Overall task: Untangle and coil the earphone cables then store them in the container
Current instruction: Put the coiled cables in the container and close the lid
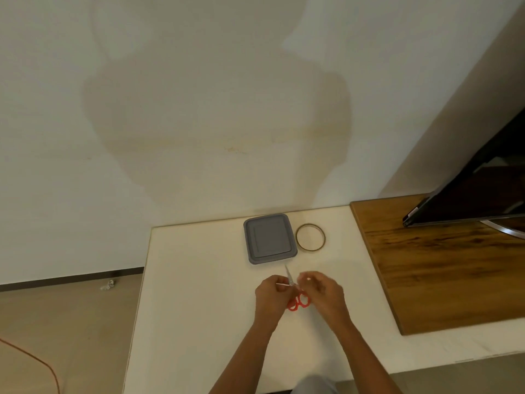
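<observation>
The table top (199,294) in the lower middle is white, matt and smooth. On it the grey container (269,238) looks like matt plastic, and the tape ring (311,250) beside it has a glossy amber sheen. The scissors (298,301) have shiny red plastic handles and pale metal blades. The earphone cable (282,284), pinched by the left hand (271,294) and the right hand (324,291), is a thin, smooth white strand. At right, the wooden board (440,280) shows dark grain under a satin finish. The screen (483,180) is glossy black on a polished metal foot (507,231). The wall (199,109) is matt and stained.
</observation>
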